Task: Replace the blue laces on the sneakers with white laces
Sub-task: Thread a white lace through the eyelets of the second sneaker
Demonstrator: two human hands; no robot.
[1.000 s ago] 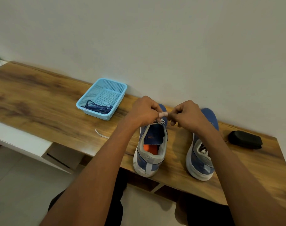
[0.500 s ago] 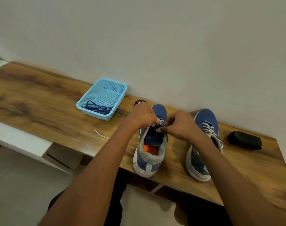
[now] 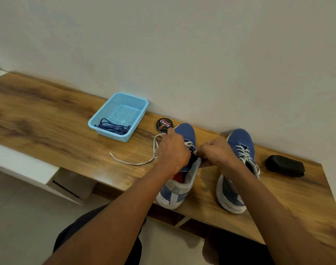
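Observation:
Two blue sneakers stand on the wooden bench, toes to the wall. The left sneaker has a white lace partly threaded near the toe, with one loose end trailing left across the wood. My left hand is closed over that lace beside the eyelets. My right hand pinches the lace at the shoe's right eyelets. The right sneaker is fully laced in white. The blue laces lie in a light blue basket.
A round black shoe polish tin sits by the wall behind the left sneaker. A black shoe brush lies at the right end of the bench. A white drawer unit stands below on the left.
Both hands have dropped from above the shoe down to its eyelets. The lace's loose end now lies further out on the wood, and the polish tin has come into sight.

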